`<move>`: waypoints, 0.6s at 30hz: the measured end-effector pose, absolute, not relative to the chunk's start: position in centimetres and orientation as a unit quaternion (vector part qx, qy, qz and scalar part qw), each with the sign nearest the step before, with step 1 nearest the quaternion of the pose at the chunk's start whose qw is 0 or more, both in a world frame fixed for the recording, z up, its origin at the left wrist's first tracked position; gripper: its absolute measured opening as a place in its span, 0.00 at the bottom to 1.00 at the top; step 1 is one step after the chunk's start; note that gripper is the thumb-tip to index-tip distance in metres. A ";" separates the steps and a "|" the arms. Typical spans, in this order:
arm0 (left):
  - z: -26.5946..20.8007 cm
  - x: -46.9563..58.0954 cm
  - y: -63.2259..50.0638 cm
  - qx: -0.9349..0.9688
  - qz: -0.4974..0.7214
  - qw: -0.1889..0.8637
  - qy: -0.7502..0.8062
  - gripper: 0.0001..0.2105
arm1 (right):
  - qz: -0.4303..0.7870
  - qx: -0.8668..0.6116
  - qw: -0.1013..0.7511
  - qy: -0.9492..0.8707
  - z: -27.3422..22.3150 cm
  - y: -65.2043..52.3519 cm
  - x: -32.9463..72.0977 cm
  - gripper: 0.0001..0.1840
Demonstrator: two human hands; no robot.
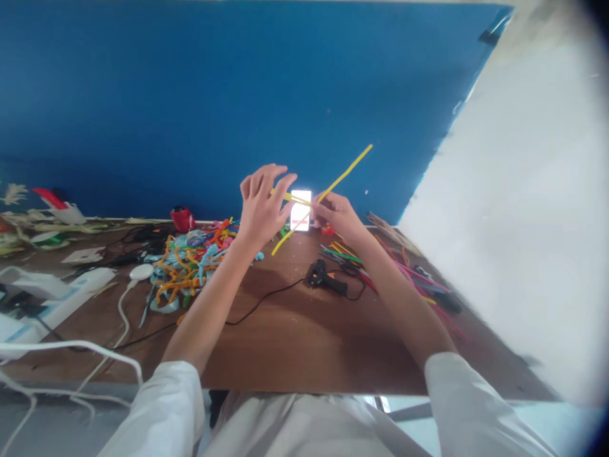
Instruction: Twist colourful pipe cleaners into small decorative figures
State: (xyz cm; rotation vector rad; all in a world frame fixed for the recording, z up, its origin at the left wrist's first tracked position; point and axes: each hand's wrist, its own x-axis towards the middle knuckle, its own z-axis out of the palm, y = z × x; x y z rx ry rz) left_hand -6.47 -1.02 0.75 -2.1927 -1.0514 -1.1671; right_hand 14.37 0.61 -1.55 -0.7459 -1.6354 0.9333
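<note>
Yellow pipe cleaners (347,172) are held up above the table, crossing at my right hand (335,212). Its thumb and fingers pinch them at the crossing. One long strand points up to the right, and its other part slants down to the left. My left hand (263,206) has a folded yellow piece running between its thumb and fingers, with a short end showing by the index finger. The other left fingers are spread and curled. Behind the strands stands a lit phone (301,219), partly covered by them.
A black glue gun (326,278) and its cord lie on the brown table (295,343). Tangled coloured pipe cleaners (183,270) are at left, straight ones (419,279) under my right forearm. A white power strip (71,301) with cables sits far left. A blue panel (214,95) rises behind.
</note>
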 end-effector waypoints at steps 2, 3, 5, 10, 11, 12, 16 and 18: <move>0.7 -6.4 -1.6 -0.787 -0.450 0.212 -0.364 0.11 | 0.436 -0.290 0.553 -0.648 -1.4 0.6 14.6 0.15; 0.6 -6.3 -1.8 -0.790 -0.455 0.200 -0.358 0.10 | 0.452 -0.282 0.558 -0.636 -1.3 0.6 14.7 0.15; 0.6 -6.0 -1.9 -0.792 -0.466 0.168 -0.356 0.10 | 0.475 -0.276 0.557 -0.623 -1.2 0.6 14.9 0.16; 0.6 -5.4 -1.2 -0.821 -0.427 -0.012 -0.379 0.13 | 0.520 -0.257 0.534 -0.615 -1.2 0.7 15.0 0.17; 0.6 -5.3 -1.1 -0.825 -0.413 -0.043 -0.384 0.16 | 0.525 -0.254 0.534 -0.612 -1.2 0.7 15.0 0.18; 0.6 -5.2 -1.0 -0.826 -0.405 -0.064 -0.388 0.18 | 0.528 -0.252 0.535 -0.609 -1.3 0.7 15.0 0.18; 0.0 -4.6 -1.0 -0.821 -0.411 -0.154 -0.365 0.16 | 0.528 -0.238 0.541 -0.610 -1.5 0.8 14.9 0.18; -0.3 -4.2 -0.9 -0.803 -0.428 -0.219 -0.352 0.15 | 0.528 -0.231 0.531 -0.621 -1.6 0.8 14.7 0.19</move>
